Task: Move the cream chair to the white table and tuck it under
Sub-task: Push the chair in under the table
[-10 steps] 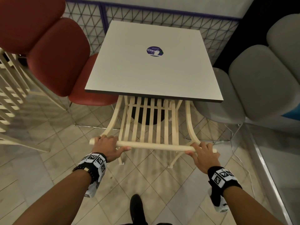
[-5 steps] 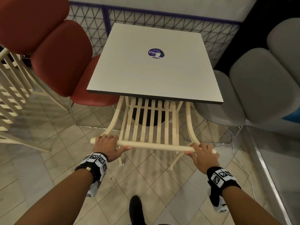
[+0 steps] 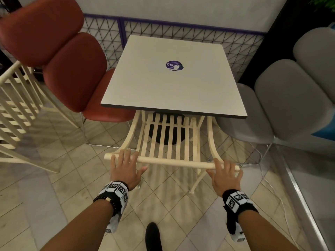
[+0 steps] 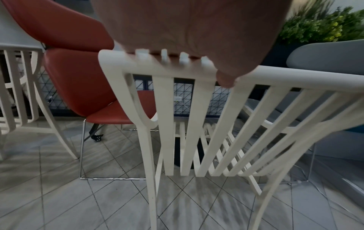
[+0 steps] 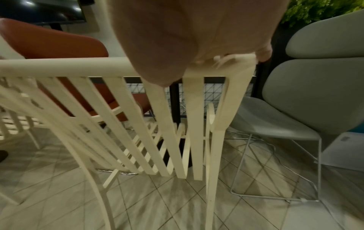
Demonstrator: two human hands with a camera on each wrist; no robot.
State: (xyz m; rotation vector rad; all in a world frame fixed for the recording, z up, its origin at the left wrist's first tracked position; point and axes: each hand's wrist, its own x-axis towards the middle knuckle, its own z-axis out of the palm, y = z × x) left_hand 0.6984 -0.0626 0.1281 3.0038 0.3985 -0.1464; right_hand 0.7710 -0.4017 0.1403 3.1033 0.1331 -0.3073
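The cream slatted chair (image 3: 168,140) stands with its seat under the white table (image 3: 172,91), and its backrest sticks out at the table's near edge. My left hand (image 3: 125,165) lies over the left end of the chair's top rail (image 3: 172,161). Its fingers are straight across the rail and its thumb is spread off to the side. My right hand (image 3: 224,171) rests the same way on the rail's right end. In the wrist views each palm, left (image 4: 187,31) and right (image 5: 197,31), hovers on top of the rail above the slats (image 4: 167,124) (image 5: 195,124).
A red chair (image 3: 72,69) stands against the table's left side and grey chairs (image 3: 290,105) against its right. Another cream chair (image 3: 16,109) is at far left. A wire fence (image 3: 181,29) backs the table. A cable (image 3: 268,178) and a metal ledge (image 3: 299,196) run along the floor at right.
Both hands have loosened: the thumbs that were wrapped under the top rail now point away and the fingers lie flat. The chair has stayed where it was under the table.
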